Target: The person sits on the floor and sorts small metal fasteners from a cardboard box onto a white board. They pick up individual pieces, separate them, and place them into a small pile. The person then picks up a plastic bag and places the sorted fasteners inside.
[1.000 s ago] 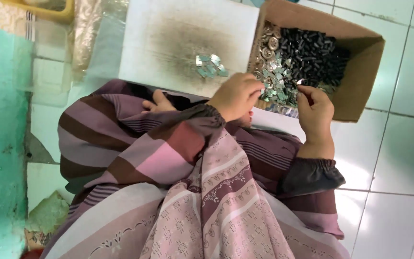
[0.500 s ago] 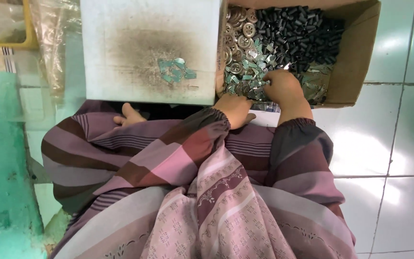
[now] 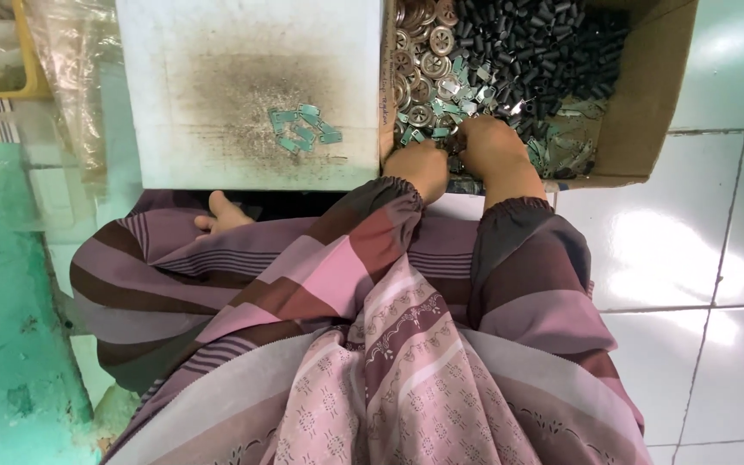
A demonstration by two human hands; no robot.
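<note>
Small metal parts (image 3: 510, 77), silvery and dark, lie heaped in the cardboard box (image 3: 647, 95).

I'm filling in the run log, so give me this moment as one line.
left hand: at cardboard box edge | right hand: in box among small metal parts | white board: few flat metal pieces

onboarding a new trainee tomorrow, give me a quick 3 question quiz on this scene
1. True or false: both hands are inside the cardboard box.
2. What lies on the white board? A) small teal metal pieces B) round discs C) black tubes
3. Fill in: the black tubes fill the box's far ____ side.

Key:
1. True: left hand and right hand dig among the parts.
2. A: teal pieces.
3. Right.
</note>
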